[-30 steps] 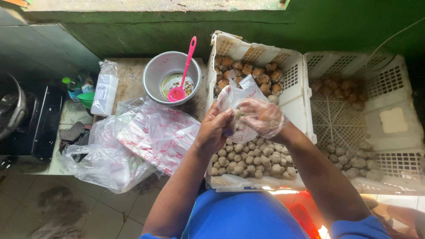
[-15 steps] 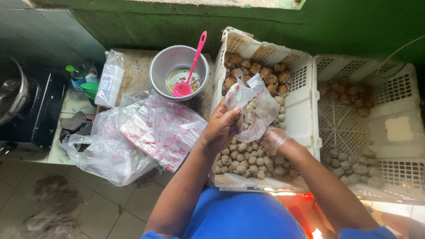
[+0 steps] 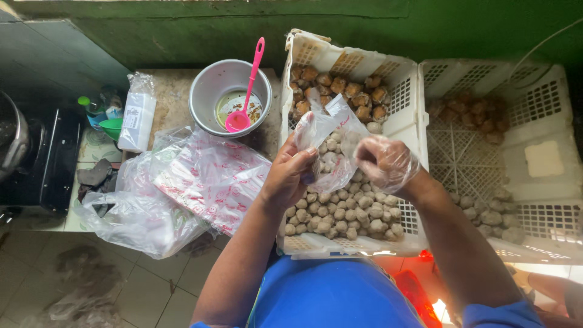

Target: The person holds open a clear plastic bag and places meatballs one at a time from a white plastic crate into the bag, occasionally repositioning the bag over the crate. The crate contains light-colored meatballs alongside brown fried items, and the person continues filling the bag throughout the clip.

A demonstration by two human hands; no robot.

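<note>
My left hand (image 3: 293, 171) grips the mouth of a small clear plastic bag (image 3: 331, 143) partly filled with pale meatballs, held above a white slotted crate (image 3: 407, 115). My right hand (image 3: 385, 163), in a thin clear plastic glove, is closed at the bag's opening with meatballs in its fingers. Below the hands the crate holds several small grey meatballs (image 3: 352, 209) in front and browner fried balls (image 3: 340, 88) at the back.
A metal bowl (image 3: 209, 91) with a pink spoon (image 3: 246, 91) stands left of the crate. A heap of printed plastic bags (image 3: 194, 182) lies at the left. A second white crate (image 3: 516, 158) with more balls sits at the right.
My right hand dipped down into the crate's meatballs and has come back up to the bag's mouth. The left hand kept holding the bag in place.
</note>
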